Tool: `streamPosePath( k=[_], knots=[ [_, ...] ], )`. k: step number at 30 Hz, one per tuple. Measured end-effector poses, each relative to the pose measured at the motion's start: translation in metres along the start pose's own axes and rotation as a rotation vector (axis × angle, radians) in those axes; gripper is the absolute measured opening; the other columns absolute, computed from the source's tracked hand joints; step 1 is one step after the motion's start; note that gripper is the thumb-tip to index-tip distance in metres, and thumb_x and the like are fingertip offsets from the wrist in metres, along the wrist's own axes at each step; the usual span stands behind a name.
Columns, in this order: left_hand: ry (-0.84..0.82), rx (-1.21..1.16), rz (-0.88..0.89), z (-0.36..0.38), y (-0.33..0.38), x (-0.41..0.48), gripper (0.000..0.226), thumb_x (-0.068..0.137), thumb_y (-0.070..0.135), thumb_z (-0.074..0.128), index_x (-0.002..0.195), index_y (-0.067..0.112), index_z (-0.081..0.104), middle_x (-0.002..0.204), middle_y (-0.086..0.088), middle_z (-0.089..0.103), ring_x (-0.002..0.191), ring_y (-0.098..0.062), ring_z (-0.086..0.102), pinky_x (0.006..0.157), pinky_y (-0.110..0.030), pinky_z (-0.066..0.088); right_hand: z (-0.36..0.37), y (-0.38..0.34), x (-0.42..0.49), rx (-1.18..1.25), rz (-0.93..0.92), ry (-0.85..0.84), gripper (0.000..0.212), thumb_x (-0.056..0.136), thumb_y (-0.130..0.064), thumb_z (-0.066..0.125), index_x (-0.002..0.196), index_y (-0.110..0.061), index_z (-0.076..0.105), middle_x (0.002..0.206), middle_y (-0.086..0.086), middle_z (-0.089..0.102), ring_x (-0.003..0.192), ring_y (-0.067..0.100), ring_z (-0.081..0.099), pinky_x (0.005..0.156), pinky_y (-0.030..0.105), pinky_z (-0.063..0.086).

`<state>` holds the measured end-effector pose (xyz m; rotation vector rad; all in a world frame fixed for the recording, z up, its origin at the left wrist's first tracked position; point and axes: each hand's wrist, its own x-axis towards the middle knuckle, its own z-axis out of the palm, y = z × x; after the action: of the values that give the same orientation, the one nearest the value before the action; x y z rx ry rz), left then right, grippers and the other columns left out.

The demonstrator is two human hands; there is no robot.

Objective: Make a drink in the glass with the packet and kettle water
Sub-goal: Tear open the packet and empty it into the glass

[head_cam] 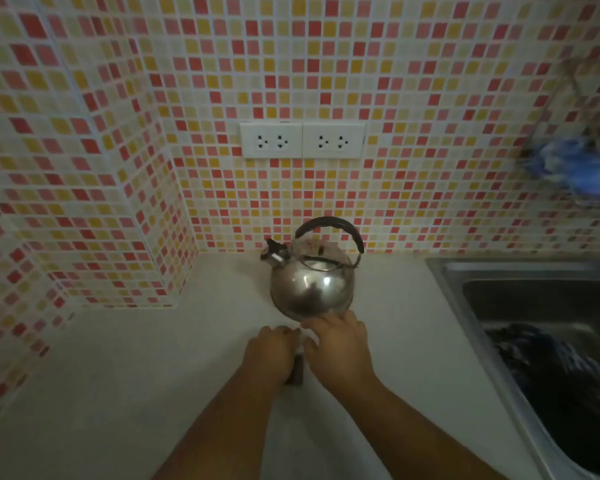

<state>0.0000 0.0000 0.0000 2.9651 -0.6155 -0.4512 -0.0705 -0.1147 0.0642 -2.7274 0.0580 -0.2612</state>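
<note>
A shiny steel kettle (310, 285) with a black arched handle and a whistle spout stands on the white counter (153, 358) near the tiled back wall. Just in front of it my two hands meet. My left hand (269, 353) is curled around a dark narrow packet (297, 372), whose lower end shows between the hands. My right hand (338, 344) pinches the packet's top, with thumb against it and fingers reaching toward the kettle's base. The hands hide most of the packet. I see no glass in this view.
A steel sink (520, 292) sits at the right with dark striped cloth (551, 362) in it. Two double wall sockets (302, 140) are above the kettle. A blue bundle (572, 168) hangs at the upper right. The tiled wall juts out at the left.
</note>
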Motion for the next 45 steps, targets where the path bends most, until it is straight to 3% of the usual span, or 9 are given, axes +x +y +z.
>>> streamPosePath(
  k=[6,11,13,16,21,25,30,37,45],
  knots=[
    [0.022,-0.017,-0.066,0.007,0.003,0.005,0.03,0.09,0.022,0.046,0.113,0.01,0.061,0.12,-0.013,0.063,0.111,-0.03,0.059,0.094,-0.036,0.046,0.007,0.001,-0.002,-0.097,-0.088,-0.03,0.027,0.089,-0.025,0.043,0.103,-0.021,0.065,0.11,0.0,0.061,0.105,0.022,0.046,0.087,0.031,0.031],
    [-0.065,-0.916,-0.327,-0.011,-0.009,-0.013,0.011,0.082,0.01,0.064,0.087,0.006,0.072,0.086,-0.014,0.074,0.08,-0.026,0.07,0.079,-0.031,0.054,0.005,0.0,-0.005,-0.223,-0.118,-0.027,0.018,0.05,-0.032,0.08,0.064,-0.029,0.071,0.068,-0.007,0.066,0.071,0.02,0.06,0.062,0.031,0.046],
    [-0.139,-1.361,-0.364,-0.02,-0.011,-0.027,0.011,0.082,-0.002,0.061,0.079,0.003,0.07,0.072,-0.014,0.071,0.06,-0.021,0.067,0.066,-0.029,0.057,0.005,0.0,-0.005,-0.252,-0.141,0.034,0.016,0.047,-0.038,0.079,0.056,-0.031,0.067,0.056,-0.011,0.061,0.063,0.016,0.058,0.055,0.027,0.043],
    [-0.195,-1.627,-0.359,-0.031,-0.019,-0.043,0.015,0.088,0.001,0.059,0.078,0.007,0.069,0.066,-0.005,0.072,0.053,-0.011,0.067,0.054,-0.022,0.058,0.005,0.0,-0.004,-0.184,-0.156,0.11,0.012,0.055,-0.034,0.075,0.054,-0.029,0.064,0.05,-0.009,0.058,0.062,0.015,0.054,0.056,0.027,0.039],
    [-0.216,-1.641,-0.346,-0.043,-0.024,-0.057,0.018,0.087,0.009,0.062,0.074,0.012,0.073,0.065,-0.002,0.071,0.054,-0.008,0.066,0.052,-0.017,0.055,0.002,-0.006,-0.004,0.172,-0.087,0.047,0.012,0.074,-0.022,0.062,0.067,-0.024,0.071,0.061,-0.005,0.068,0.067,0.018,0.046,0.065,0.028,0.034],
    [-0.107,-1.683,-0.271,-0.046,-0.018,-0.059,0.017,0.085,0.002,0.062,0.071,0.009,0.069,0.057,-0.003,0.067,0.049,-0.007,0.062,0.05,-0.014,0.053,-0.008,-0.011,-0.002,0.609,0.203,-0.179,0.016,0.079,-0.024,0.058,0.071,-0.024,0.072,0.072,-0.003,0.071,0.075,0.012,0.061,0.073,0.028,0.047],
    [-0.04,-1.643,-0.147,-0.053,-0.008,-0.062,0.019,0.081,-0.01,0.061,0.071,0.006,0.066,0.058,-0.006,0.068,0.052,-0.011,0.065,0.053,-0.017,0.054,-0.032,-0.009,-0.004,0.953,0.384,-0.265,0.011,0.072,-0.029,0.071,0.065,-0.021,0.074,0.056,-0.012,0.069,0.053,-0.003,0.06,0.045,0.005,0.039],
    [-0.079,-1.64,-0.055,-0.058,0.0,-0.066,0.021,0.076,-0.006,0.069,0.067,0.013,0.067,0.063,-0.004,0.07,0.058,-0.012,0.066,0.057,-0.019,0.053,-0.043,0.0,-0.007,1.02,0.447,-0.306,0.02,0.067,-0.041,0.074,0.062,-0.022,0.073,0.068,0.001,0.073,0.064,0.011,0.063,0.063,0.026,0.049],
    [-0.137,-1.761,-0.108,-0.059,0.011,-0.07,0.012,0.08,-0.001,0.065,0.073,0.009,0.066,0.062,-0.004,0.069,0.057,-0.01,0.067,0.054,-0.017,0.054,-0.041,-0.002,-0.011,1.013,0.414,-0.196,0.018,0.074,-0.029,0.069,0.066,-0.014,0.073,0.066,0.008,0.072,0.063,0.017,0.068,0.057,0.024,0.052]
  ],
)
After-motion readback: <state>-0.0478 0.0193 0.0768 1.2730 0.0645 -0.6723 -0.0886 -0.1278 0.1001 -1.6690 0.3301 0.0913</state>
